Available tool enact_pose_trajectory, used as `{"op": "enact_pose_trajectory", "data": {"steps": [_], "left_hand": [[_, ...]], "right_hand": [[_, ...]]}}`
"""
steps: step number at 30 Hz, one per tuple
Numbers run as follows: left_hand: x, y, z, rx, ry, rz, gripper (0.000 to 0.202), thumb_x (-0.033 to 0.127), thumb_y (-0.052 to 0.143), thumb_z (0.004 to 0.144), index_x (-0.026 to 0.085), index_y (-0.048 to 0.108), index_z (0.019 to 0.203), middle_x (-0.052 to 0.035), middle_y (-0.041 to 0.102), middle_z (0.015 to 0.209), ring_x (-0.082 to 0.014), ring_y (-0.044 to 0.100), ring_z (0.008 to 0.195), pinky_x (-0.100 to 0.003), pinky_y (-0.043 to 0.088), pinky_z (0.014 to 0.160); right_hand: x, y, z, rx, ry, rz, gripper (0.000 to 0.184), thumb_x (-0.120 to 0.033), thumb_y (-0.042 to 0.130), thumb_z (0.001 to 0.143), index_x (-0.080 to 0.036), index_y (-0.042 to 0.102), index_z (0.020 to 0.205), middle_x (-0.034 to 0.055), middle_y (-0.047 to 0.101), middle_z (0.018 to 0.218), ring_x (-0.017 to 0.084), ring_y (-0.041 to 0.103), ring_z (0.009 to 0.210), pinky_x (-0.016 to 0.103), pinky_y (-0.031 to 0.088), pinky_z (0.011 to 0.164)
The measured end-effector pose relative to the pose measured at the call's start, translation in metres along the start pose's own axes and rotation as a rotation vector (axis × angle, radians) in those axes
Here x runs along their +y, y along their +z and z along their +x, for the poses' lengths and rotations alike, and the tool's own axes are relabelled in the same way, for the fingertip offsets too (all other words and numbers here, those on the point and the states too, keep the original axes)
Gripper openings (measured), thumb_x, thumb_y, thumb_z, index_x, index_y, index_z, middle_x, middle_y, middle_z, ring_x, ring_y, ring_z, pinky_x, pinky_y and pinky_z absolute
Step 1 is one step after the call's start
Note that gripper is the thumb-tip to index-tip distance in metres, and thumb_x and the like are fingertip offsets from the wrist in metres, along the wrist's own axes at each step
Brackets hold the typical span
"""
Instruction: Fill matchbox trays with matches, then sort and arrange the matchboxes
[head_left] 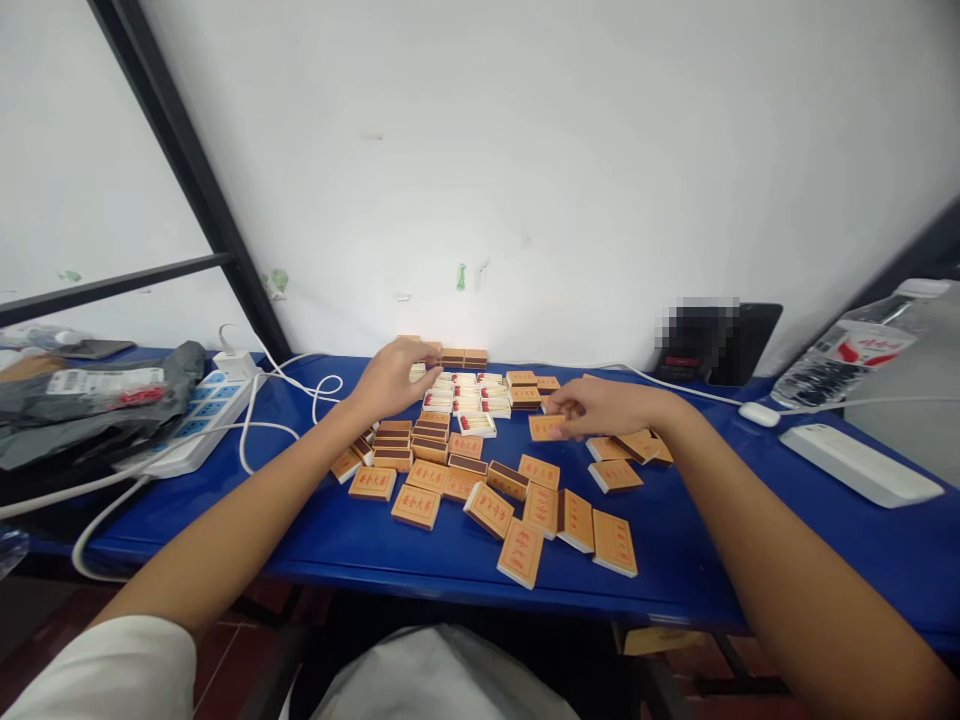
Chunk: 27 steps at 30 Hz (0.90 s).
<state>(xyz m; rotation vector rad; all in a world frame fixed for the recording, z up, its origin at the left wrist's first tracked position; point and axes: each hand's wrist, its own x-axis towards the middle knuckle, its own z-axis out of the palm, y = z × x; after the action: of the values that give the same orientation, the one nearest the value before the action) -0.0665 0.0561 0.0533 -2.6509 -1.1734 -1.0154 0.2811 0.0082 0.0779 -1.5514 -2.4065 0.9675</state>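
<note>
My right hand (592, 406) pinches an orange matchbox (546, 428) with red lettering, its fingers on the right end of the box. My left hand (394, 380) is at the left end of a block of open matchbox trays (466, 393), thumb and index finger apart; its other fingers are partly hidden. White matches with red heads fill these trays. Close to my right hand stand stacked matchboxes (523, 390). Nearer to me, many closed matchboxes (427, 475) lie loose or stand on edge, some showing brown striking sides. A row of matchboxes (463, 357) stands along the wall.
On the left are a power strip (201, 420), white cables (319, 398) and a grey plastic parcel (127, 400). At the right are a white power bank (859, 465), a water bottle (847, 345) and a dark device (716, 342). The blue table (337, 550) meets the wall.
</note>
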Motion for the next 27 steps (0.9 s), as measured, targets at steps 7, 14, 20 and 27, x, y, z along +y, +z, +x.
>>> {"op": "enact_pose_trajectory", "data": {"steps": [7,14,20,27], "left_hand": [[0.052,0.008,-0.011,-0.05,0.152,-0.127,0.045,0.05,0.073,0.092,0.024,0.069,0.129,-0.01,0.074,0.124,-0.0285,0.067,0.115,-0.045,0.054,0.1],[0.063,0.019,-0.015,0.003,0.169,-0.151,0.039,0.042,0.068,0.095,0.025,0.069,0.13,-0.0097,0.077,0.112,-0.028,0.07,0.103,-0.048,0.056,0.092],[0.057,0.022,-0.015,0.16,0.127,-0.155,0.034,0.035,0.074,0.091,0.022,0.072,0.122,-0.0089,0.078,0.11,-0.0253,0.071,0.098,-0.044,0.058,0.088],[0.057,0.028,-0.015,0.276,0.146,-0.139,0.03,0.026,0.078,0.086,0.02,0.073,0.115,-0.0066,0.078,0.1,-0.0227,0.071,0.09,-0.041,0.059,0.082]], "right_hand": [[-0.015,0.013,0.013,0.188,-0.217,0.39,0.049,-0.054,0.077,0.083,-0.018,0.076,0.116,0.0021,0.071,0.072,0.017,0.064,0.064,0.024,0.046,0.05],[-0.034,0.039,0.021,0.213,-0.333,0.458,0.052,-0.058,0.071,0.09,-0.019,0.069,0.126,-0.0005,0.067,0.069,0.014,0.061,0.061,0.023,0.048,0.049],[-0.039,0.057,0.031,0.446,-0.274,0.628,0.048,-0.063,0.077,0.084,-0.019,0.061,0.097,-0.0002,0.067,0.066,0.011,0.056,0.05,0.021,0.043,0.043],[-0.047,0.068,0.034,0.597,-0.28,0.73,0.056,-0.06,0.085,0.076,-0.023,0.056,0.107,0.0006,0.071,0.083,0.015,0.066,0.057,0.022,0.045,0.036]]}}
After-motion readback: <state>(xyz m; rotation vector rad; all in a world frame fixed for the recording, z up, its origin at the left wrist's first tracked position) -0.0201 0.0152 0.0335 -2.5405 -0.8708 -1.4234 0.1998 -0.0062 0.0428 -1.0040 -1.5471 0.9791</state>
